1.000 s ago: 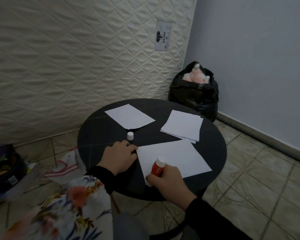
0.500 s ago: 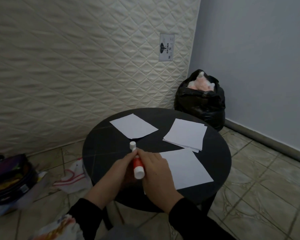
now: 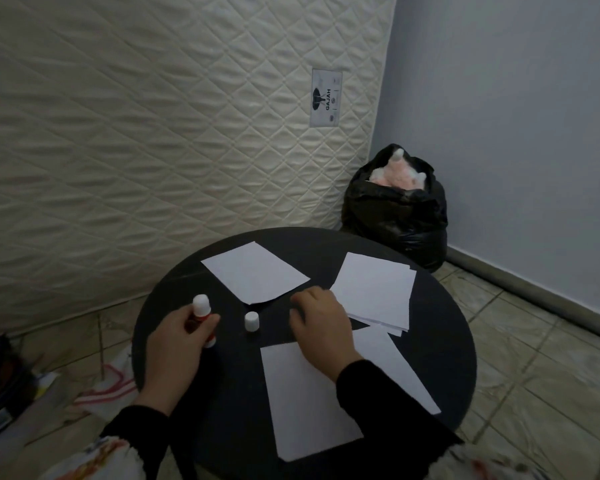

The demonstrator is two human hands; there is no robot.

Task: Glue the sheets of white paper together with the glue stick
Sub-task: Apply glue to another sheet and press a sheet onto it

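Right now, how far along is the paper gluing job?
Done: the cap is off and stands on the table. In hand: the left hand grips the glue stick upright, while the right hand reaches toward the stack of sheets. Left: no sheets look joined yet; the near sheet and the far sheet lie apart.

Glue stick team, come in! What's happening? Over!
Left hand grips glue stick, cap off. Right hand reaching toward paper stack. Nothing in the way.
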